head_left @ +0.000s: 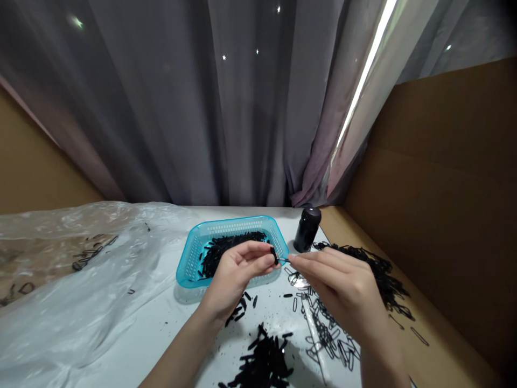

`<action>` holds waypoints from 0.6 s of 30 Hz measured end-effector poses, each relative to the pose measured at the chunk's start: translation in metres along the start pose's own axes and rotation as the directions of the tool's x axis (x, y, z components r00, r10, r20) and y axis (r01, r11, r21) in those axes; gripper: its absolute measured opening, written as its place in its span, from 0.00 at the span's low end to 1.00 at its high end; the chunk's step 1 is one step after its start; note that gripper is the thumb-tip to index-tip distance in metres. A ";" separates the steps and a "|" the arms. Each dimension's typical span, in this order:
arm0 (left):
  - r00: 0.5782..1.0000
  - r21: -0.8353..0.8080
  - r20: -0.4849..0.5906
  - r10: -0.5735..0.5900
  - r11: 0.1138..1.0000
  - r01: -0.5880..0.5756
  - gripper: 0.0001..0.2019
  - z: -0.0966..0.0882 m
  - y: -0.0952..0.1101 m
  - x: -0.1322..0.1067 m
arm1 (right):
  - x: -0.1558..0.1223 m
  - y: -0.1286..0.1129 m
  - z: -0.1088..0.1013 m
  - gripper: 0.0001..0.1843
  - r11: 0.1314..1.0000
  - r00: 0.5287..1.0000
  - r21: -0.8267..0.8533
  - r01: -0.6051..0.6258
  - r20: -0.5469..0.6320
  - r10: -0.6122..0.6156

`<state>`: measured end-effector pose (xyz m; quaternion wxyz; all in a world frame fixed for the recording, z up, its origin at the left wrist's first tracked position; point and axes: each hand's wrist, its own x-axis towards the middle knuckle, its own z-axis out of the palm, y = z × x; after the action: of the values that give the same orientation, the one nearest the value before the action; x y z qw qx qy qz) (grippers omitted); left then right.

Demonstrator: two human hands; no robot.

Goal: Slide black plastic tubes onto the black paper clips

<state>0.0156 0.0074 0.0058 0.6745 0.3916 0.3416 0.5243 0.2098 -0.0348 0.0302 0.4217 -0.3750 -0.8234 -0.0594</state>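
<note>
Between the fingertips of my left hand (232, 269) is a small black strip (274, 255), held upright. My right hand (347, 277) pinches a thin tool with a shiny metal tip (284, 260), which meets the strip's right side; most of the tool is hidden by my fingers. Behind my left hand stands a blue plastic basket (182, 264) with many black strips (218, 253) in it. Below my hands, a heap of similar black pieces (262, 361) lies on the white table. Thin black wire loops (331, 337) are scattered under my right hand.
A dark bottle (307, 230) stands right of the basket. A larger pile of black loops (388, 280) lies at the right. A white stick (314, 334) rests among the loops. Clear plastic sheeting (97, 307) covers the left side. Cardboard walls (448, 199) and a grey curtain (177, 108) enclose the table.
</note>
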 end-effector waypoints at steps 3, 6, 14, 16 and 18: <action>1.000 0.004 0.002 0.004 1.000 -0.004 0.20 -0.001 0.000 0.000 | -0.001 0.000 0.000 0.12 1.000 1.000 -0.003 -0.016 0.004 0.016; 1.000 0.017 -0.004 0.010 1.000 -0.010 0.20 -0.001 -0.001 0.000 | -0.002 -0.001 0.000 0.11 1.000 1.000 -0.007 -0.016 0.013 0.016; 0.999 -0.045 0.048 0.004 0.999 -0.002 0.19 0.002 -0.001 -0.005 | 0.002 0.000 0.003 0.10 0.990 0.999 0.139 -0.034 -0.017 0.036; 0.996 -0.104 0.088 -0.028 0.994 0.038 0.19 0.003 -0.001 -0.006 | 0.004 0.000 0.005 0.10 0.969 0.998 0.243 -0.037 -0.031 0.046; 0.991 -0.162 0.115 -0.061 0.984 0.080 0.19 0.005 -0.001 -0.006 | 0.005 0.001 0.007 0.11 0.949 0.998 0.312 -0.042 -0.033 0.055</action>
<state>0.0190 0.0008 0.0070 0.7408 0.3497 0.2728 0.5045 0.2037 -0.0283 0.0296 0.4936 -0.3226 -0.8043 0.0738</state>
